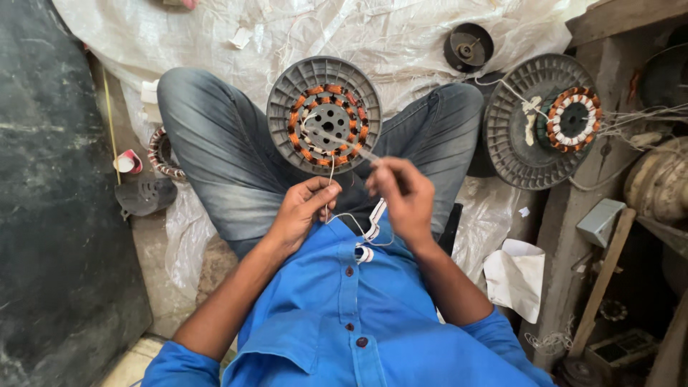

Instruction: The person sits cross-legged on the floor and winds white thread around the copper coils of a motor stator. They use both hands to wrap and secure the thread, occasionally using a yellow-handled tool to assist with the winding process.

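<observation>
White woven sacks (401, 36) cover the floor where I sit, legs in grey jeans (229, 158) crossed, blue shirt (358, 315) at bottom of view.

Between my knees stands a grey ribbed motor disc (283, 107), tilted toward me, w/ a ring of copper coils (326, 89) and a metal hub w/ holes in the centre. From the coils a thin white wire (331, 175) comes down to my hands.

My left hand (301, 211) is closed, thumb and fingers pinched together on this wire just under the disc. My right hand (405, 193) is also closed, fingertips pressed on a thin strand that runs up-left to the coil ring; I cannot tell if it is the same wire. Both hands are near each other, not touching, just in front of the disc's lower rim. Below them a loop of wire hangs over my shirt, w/ short pieces of white sleeve tube (373, 229) on it.

On right side, well apart, a second ribbed disc (512, 136) leans on a wooden frame (616, 21), w/ its own coil ring (573, 118) in copper and white, loose wires going right. Above it lies a small black round part (467, 46). Lower right, a grey box (600, 222), a wooden stick (605, 276) and a white crumpled paper (516, 276).

On left side, a striped coil ring (159, 154) is partly hidden behind my knee, next to a dark metal piece (147, 195) and a small red-white roll (129, 162). Further left is a dark slab (57, 215).
</observation>
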